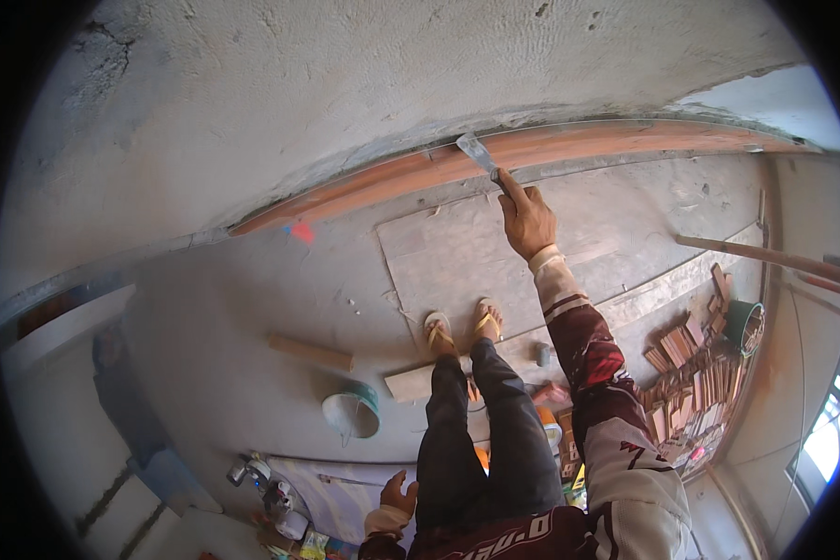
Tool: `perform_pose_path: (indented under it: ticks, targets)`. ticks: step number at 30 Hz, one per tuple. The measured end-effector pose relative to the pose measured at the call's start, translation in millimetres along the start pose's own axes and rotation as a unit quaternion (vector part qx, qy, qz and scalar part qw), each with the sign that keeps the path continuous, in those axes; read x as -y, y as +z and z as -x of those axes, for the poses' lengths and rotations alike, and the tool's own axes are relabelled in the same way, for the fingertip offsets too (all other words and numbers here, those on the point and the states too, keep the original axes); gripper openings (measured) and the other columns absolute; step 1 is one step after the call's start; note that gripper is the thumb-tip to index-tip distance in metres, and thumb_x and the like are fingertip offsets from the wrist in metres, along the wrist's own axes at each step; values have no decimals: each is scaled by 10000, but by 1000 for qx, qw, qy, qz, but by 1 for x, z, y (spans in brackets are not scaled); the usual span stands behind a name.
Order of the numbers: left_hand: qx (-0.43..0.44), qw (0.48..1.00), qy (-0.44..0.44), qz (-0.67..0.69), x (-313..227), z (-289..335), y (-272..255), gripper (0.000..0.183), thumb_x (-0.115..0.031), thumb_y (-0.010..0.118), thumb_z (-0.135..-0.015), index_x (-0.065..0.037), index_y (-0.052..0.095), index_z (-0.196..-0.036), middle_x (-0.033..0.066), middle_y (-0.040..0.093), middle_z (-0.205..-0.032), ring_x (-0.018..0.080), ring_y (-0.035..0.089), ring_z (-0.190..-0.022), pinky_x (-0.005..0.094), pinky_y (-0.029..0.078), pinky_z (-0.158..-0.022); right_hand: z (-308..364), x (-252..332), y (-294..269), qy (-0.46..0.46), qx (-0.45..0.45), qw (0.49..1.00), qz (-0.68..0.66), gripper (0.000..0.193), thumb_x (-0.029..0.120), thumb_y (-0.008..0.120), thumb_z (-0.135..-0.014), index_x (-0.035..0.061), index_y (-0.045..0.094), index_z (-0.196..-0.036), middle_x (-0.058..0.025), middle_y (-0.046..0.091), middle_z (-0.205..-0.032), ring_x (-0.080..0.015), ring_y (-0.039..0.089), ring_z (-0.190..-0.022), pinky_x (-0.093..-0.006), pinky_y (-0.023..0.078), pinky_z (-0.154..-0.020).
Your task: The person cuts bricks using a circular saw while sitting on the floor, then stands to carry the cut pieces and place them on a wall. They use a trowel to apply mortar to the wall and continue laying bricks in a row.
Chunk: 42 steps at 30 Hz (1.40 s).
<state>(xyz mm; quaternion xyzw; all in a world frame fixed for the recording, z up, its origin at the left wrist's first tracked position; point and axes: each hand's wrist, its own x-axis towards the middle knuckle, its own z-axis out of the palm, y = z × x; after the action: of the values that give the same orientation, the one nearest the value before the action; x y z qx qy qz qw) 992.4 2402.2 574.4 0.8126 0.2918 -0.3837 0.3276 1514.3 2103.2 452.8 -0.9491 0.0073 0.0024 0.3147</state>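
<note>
My right hand (529,224) reaches forward, its fingers wrapped round the handle of a putty knife (479,153) with a flat grey blade. The blade's tip lies at the upper edge of a long row of reddish-brown skirting tiles (588,142) along the foot of the wall. A thin string runs along that upper edge. Low beside my left thigh hangs my left hand (399,495), empty, its fingers loosely bent and apart. The rough grey plaster wall (345,84) rises beyond the tiles.
A large flat board (504,233) lies on the floor before my sandalled feet. Behind me are a green bucket (353,411), a wood strip (310,353) and a plank (420,382). To the right sit stacked tile pieces (700,392), another green bucket (741,325) and a wooden pole (756,254).
</note>
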Motion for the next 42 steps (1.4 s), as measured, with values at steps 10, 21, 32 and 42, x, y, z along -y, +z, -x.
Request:
perform_pose_path:
  ticks: [10, 21, 32, 42]
  targets:
    - [6, 998, 52, -46, -21, -31, -37, 489, -310, 635, -816, 12, 567, -1179, 219, 636, -1057, 352, 619, -973, 414, 486, -863, 5, 17, 17, -32, 8, 999, 15, 423, 233, 570, -888, 293, 502, -1301, -129, 561, -907, -330, 593, -807, -426, 497, -673]
    - [8, 995, -40, -94, -46, -35, -24, 472, -275, 665, -806, -7, 569, -1182, 209, 651, -1056, 318, 645, -965, 403, 508, -839, -19, -101, -60, -33, -20, 999, 30, 408, 201, 596, -872, 247, 547, -1274, -88, 573, -843, -283, 600, -774, -401, 491, -652]
    - [29, 996, 78, -18, -217, -59, 44, 460, -258, 637, -828, 16, 558, -1189, 216, 642, -1073, 327, 632, -990, 408, 490, -868, -32, -149, -123, -27, -53, 998, -2, 428, 195, 624, -831, 255, 555, -1249, -84, 564, -826, -276, 608, -689, -389, 504, -559]
    - [21, 998, 19, -53, -204, -55, 37, 467, -260, 641, -817, 21, 560, -1181, 216, 641, -1080, 323, 629, -1015, 394, 488, -877, -52, -228, -166, 13, -60, 998, 8, 400, 201, 588, -859, 288, 550, -1247, -79, 543, -816, -278, 590, -752, -411, 492, -626]
